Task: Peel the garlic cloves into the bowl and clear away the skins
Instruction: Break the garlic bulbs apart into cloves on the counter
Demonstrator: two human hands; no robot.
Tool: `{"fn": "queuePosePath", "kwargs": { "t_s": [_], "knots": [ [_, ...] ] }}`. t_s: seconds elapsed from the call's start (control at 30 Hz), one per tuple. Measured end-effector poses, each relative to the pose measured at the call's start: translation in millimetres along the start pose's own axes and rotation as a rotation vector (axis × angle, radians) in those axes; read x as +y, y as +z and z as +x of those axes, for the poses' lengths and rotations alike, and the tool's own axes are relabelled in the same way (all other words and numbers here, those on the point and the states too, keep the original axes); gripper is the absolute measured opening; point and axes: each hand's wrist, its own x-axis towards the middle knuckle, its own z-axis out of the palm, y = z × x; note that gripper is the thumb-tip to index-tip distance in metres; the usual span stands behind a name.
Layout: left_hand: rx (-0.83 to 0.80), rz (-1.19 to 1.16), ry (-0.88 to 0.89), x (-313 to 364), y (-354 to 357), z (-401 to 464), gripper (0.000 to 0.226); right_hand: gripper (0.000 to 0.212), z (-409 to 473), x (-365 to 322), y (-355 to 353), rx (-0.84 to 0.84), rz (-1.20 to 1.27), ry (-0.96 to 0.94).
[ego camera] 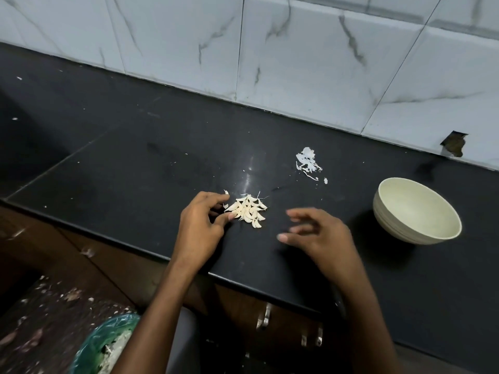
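A heap of pale garlic cloves [248, 209] lies on the black counter [135, 163], near its front edge. My left hand [201, 225] is cupped against the heap's left side. Its thumb and fingertips touch the outermost cloves, and none is lifted. My right hand [313, 236] hovers just right of the heap with fingers spread and loosely bent, holding nothing; it looks blurred. A cream bowl [417, 214] stands empty at the right. A small heap of white garlic skins [307, 161] lies behind, toward the wall.
A tiled wall [297, 63] backs the counter, with a broken hole [455, 147] at the right. Below the counter's front edge stands a bin with a green liner [105, 346]. Bits of skin litter the floor [40, 306]. Metal cabinet handles [264, 317] sit below the counter.
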Motion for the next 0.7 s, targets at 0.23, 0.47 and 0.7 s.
{"fn": "queuePosePath", "kwargs": {
  "t_s": [0.23,0.47,0.7],
  "knots": [
    [-0.028,0.086,-0.022,7,17,10,0.031,0.05,-8,16,2,-0.073,0.066,0.047],
    [0.083,-0.023,-0.055,8,24,19,0.022,0.043,50,-1,46,-0.088,0.021,-0.039],
    [0.154,0.057,-0.063,-4,15,33,0.026,0.027,45,0,35,0.012,0.17,-0.082]
  ]
}}
